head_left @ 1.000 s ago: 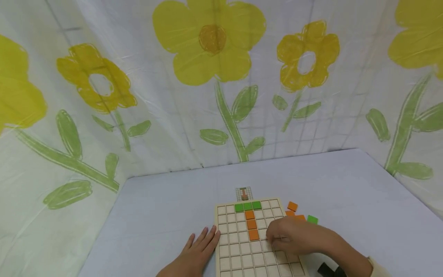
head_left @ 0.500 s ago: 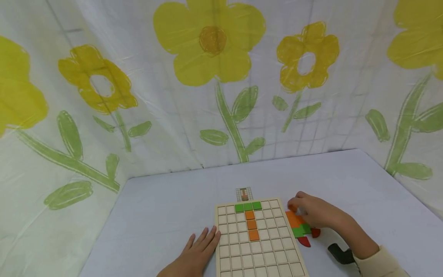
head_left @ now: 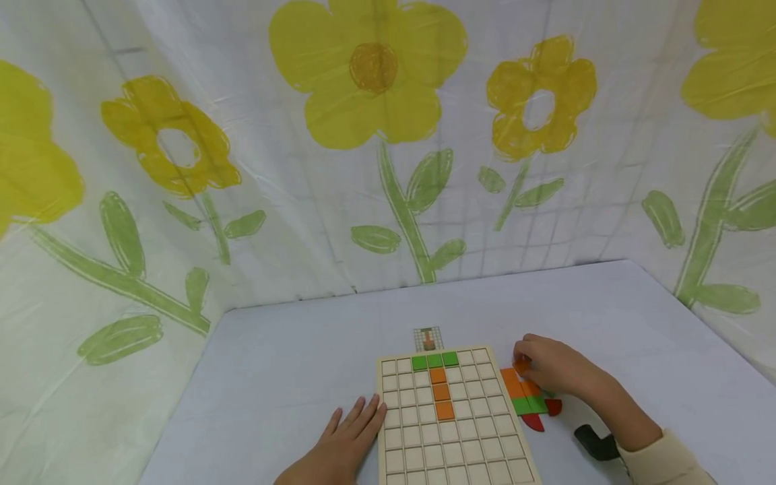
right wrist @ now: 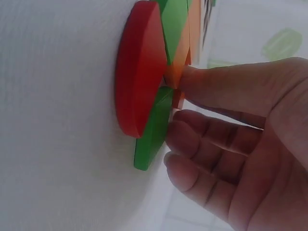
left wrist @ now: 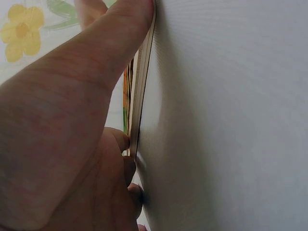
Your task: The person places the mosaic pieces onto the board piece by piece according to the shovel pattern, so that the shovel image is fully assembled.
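Observation:
A wooden grid board (head_left: 418, 440) lies in front of me, with three green tiles (head_left: 434, 361) in its far row and three orange tiles (head_left: 440, 392) in a column below them. My left hand (head_left: 348, 438) rests along the board's left edge, fingers straight; the left wrist view shows fingertips against the board's side (left wrist: 138, 96). Right of the board, my right hand (head_left: 554, 367) pinches an orange tile (head_left: 521, 366) between thumb and fingers, low over the loose tiles. In the right wrist view a green tile (right wrist: 154, 130) and a red rounded piece (right wrist: 139, 70) lie beside the fingertips.
Loose orange tiles (head_left: 512, 384) and green tiles (head_left: 529, 405) lie against the board's right edge, with red pieces (head_left: 533, 422) nearer me. A small printed grid card (head_left: 428, 339) lies beyond the board. A black object (head_left: 597, 444) sits beside the right sleeve (head_left: 661, 461).
My right hand has left the board for the loose tiles at its right and picked up the orange tile that lay apart. It then shifted slightly right. My left hand has stayed put.

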Tool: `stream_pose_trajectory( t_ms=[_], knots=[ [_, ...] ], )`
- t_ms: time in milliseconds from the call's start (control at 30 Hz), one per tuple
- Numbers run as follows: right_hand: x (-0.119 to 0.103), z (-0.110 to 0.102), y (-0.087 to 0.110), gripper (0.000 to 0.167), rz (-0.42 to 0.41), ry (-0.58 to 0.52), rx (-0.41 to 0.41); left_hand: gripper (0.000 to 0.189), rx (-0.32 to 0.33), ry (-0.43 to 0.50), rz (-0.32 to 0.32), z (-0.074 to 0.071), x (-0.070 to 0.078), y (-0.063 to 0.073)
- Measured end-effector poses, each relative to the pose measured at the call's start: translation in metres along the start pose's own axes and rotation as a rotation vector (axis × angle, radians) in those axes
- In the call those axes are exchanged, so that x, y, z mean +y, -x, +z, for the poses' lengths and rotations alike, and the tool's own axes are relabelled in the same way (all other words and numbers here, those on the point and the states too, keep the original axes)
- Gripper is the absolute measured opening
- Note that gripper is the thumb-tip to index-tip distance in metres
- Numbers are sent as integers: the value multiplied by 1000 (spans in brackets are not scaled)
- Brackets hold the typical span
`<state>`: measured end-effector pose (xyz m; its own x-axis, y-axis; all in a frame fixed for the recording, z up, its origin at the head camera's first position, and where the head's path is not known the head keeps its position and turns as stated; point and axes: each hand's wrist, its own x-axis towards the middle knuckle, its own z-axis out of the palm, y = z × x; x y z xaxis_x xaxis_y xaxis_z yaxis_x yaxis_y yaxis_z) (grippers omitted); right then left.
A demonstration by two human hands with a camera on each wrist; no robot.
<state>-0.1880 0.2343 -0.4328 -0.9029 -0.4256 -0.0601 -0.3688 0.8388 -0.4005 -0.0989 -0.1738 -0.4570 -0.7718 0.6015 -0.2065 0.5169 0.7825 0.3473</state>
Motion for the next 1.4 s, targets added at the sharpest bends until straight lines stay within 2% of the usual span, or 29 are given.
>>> stream_pose_trajectory(
  t_ms=[233,367,700,1000,1200,1400],
  knots=[
    [1,0,0,18,-22,-13,5,120,8,-6,4,0,0,0],
    [1,1,0,16,-41,20,23,120,16,-15,10,1,-1,-1],
    [-3,-2,1,15,-34,47,21,119,17,-11,16,0,0,0],
    [-18,-4,5,13,-127,38,52,120,26,-17,23,2,-2,0],
    [-25,0,4,16,-188,-16,29,120,17,-12,13,2,-2,0],
    [-33,3,4,16,-272,-9,34,120,9,-13,8,1,-1,0]
  ],
)
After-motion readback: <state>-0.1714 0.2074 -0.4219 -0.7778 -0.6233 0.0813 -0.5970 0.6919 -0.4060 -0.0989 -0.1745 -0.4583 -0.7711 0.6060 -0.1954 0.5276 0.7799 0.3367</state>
